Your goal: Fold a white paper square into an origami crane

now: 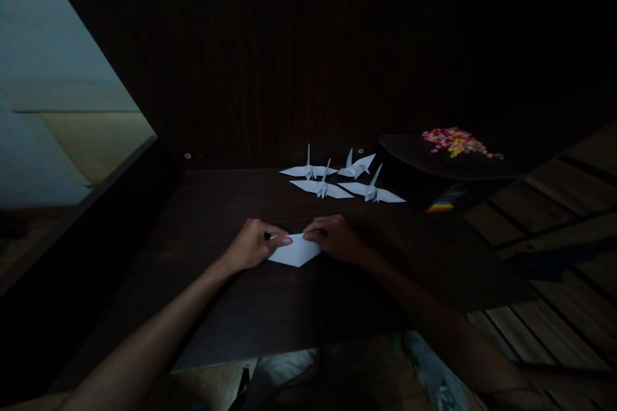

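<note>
Between my two hands is a folded sheet of white paper (295, 253), its lower edge coming to a point toward me. My left hand (252, 243) pinches its left side, thumb on top near the upper edge. On the other side my right hand (337, 239) grips the right part, with thumb and fingertips at the upper edge. The paper's two ends are partly hidden by the hands. Beyond them stand several folded white paper cranes (322, 189) with spread wings, grouped near the back of the dark desk (216, 205).
A dark wooden panel (270, 64) rises behind the desk. At the right, a raised dark shelf (409, 154) bears a heap of small pink, yellow and orange pieces (456, 141). A low side wall (87, 205) bounds the left. Wooden slats (554, 282) lie below at right.
</note>
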Available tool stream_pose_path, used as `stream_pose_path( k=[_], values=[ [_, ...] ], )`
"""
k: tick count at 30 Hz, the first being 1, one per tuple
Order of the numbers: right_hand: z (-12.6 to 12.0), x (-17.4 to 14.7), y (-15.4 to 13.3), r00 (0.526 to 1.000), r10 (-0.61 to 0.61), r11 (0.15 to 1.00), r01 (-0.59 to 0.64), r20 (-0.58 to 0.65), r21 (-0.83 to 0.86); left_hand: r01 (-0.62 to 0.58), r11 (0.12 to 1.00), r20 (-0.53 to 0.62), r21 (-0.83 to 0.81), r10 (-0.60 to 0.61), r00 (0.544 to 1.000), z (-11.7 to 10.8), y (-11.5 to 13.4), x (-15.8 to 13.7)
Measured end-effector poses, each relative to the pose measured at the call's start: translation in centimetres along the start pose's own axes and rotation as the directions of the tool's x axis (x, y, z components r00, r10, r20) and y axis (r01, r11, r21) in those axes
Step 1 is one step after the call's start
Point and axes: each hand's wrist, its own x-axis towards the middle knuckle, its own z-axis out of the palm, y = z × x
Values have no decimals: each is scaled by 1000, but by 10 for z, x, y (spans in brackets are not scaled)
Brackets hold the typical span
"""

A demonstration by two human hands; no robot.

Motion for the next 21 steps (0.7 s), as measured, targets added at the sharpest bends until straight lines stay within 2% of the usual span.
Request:
stream_pose_path(
  k=[6,12,16,21],
  values=[
    [3,0,0,999,-32,995,31,-6,-93,-30,999,-17,-40,29,999,1,-1,-2],
    [2,-1,-3,1000,-28,993,28,4,-114,-55,998,-7,-4,55,998,0,-1,-2],
    [-2,0,-3,999,-22,991,26,32,-129,-25,999,14,-48,26,1000,-3,-3,0],
    [-5,1,-5,994,6,996,3,110,-86,45,991,110,-129,-31,993,-1,4,0]
  ],
)
